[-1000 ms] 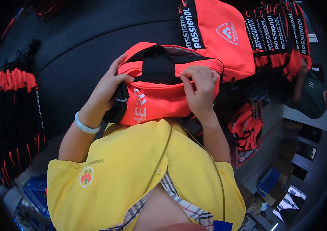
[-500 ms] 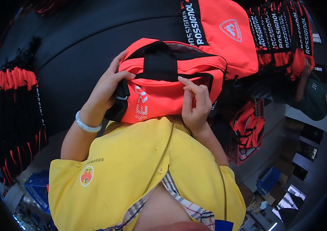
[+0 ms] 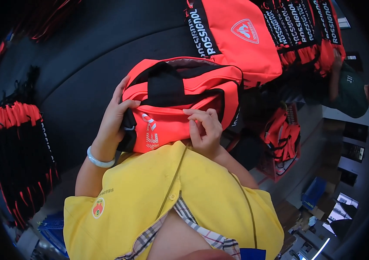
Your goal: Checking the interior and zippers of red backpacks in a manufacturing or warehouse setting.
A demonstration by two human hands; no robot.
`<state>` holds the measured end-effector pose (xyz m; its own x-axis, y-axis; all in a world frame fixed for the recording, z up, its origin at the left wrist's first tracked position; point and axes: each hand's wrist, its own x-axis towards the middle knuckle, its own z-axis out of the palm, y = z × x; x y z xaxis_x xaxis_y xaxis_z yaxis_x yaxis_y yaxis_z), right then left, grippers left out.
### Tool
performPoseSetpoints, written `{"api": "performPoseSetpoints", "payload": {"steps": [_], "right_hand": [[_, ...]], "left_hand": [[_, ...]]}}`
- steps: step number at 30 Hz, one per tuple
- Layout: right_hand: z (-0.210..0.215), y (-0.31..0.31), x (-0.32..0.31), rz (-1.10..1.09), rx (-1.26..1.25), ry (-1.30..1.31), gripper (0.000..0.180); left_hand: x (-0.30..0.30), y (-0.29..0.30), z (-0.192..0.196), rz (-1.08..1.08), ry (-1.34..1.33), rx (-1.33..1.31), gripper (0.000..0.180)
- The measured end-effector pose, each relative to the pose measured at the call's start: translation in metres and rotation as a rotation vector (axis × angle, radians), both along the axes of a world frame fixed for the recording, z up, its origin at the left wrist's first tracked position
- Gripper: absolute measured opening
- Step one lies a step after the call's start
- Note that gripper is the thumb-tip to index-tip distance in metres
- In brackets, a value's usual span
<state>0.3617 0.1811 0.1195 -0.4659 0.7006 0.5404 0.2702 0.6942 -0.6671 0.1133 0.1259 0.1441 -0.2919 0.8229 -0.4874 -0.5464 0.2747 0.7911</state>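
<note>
A bright red and black bag (image 3: 167, 125) rests upright against my front, with its wide top opening partly apart and a grey lining showing. A broad black strap (image 3: 165, 84) crosses its upper side. My left hand (image 3: 114, 117) grips the bag's left end, thumb on the front face and fingers mostly hidden behind. At the front pocket's upper edge, beside the strap, are the curled fingers of my right hand (image 3: 207, 130). Its index fingertip touches that edge; whatever it may pinch is too small to make out. The pocket gapes slightly to the right of those fingers.
The bag lies at the edge of a dark table (image 3: 93, 39). Beyond are a flat red bag (image 3: 254, 52) and a row of similar bags (image 3: 299, 26), where a co-worker (image 3: 351, 93) stands. Stacked black-and-red pieces (image 3: 19, 160) are at left; a red crate (image 3: 275, 171) holds bags at right.
The bag and both hands sit lower and further left in the picture, while the view has also shifted. My right fingers are more curled at the pocket edge; my left grip looks the same.
</note>
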Motion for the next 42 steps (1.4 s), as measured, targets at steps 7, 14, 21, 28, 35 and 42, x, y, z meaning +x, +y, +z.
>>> {"api": "performPoseSetpoints", "payload": {"steps": [7, 14, 21, 28, 35, 42], "right_hand": [[-0.001, -0.003, -0.005, -0.089, -0.095, -0.009, 0.017], [-0.002, 0.000, -0.005, -0.012, -0.003, 0.007, 0.015], [0.001, 0.001, -0.006, 0.036, 0.013, -0.024, 0.013], [0.006, 0.001, -0.004, 0.056, -0.005, -0.034, 0.014], [0.001, 0.002, -0.006, 0.026, 0.005, -0.027, 0.015], [-0.001, 0.008, -0.008, 0.026, 0.040, 0.000, 0.014]], "left_hand": [[0.003, 0.002, 0.007, 0.002, -0.025, 0.021, 0.080], [-0.007, 0.002, 0.006, -0.061, 0.029, 0.010, 0.082], [-0.017, 0.028, 0.072, -0.499, 1.627, -0.195, 0.092], [0.019, 0.058, 0.096, -0.793, 1.587, 0.540, 0.046], [0.042, 0.077, 0.035, -0.823, 1.588, 0.611, 0.027], [0.050, 0.076, 0.025, -0.746, 1.598, 0.602, 0.022]]}}
